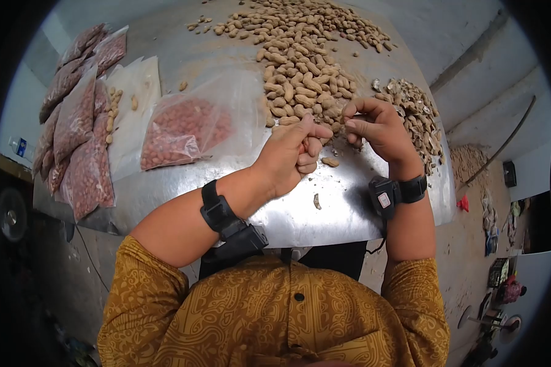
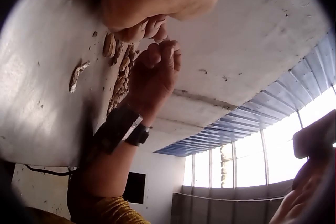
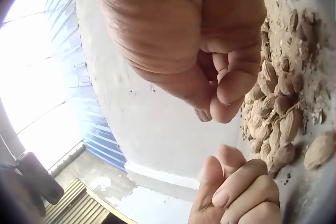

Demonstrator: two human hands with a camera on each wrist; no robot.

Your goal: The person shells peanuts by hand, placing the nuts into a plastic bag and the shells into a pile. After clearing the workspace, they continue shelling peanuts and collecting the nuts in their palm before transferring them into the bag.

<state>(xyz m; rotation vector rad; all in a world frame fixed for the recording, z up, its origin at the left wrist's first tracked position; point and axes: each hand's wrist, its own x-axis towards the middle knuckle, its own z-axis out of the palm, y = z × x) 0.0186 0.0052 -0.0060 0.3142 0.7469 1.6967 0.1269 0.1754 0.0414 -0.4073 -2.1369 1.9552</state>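
Above the metal tabletop, near the close end of the peanut pile, both hands are raised and face each other, a small gap apart. The left hand has its fingers curled in and its thumb laid against the index finger; no item shows in it in the right wrist view, where this left hand is low in frame. Thumb and fingertips of the right hand meet, its other fingers bent; any small piece between them cannot be made out. A single peanut lies below the hands. In the left wrist view the right hand looks likewise curled.
Broken shells are heaped at the right edge of the table. On the left are a clear bag of red kernels, several stacked filled bags and flat bags with peanuts on them. A shell fragment lies nearer the body.
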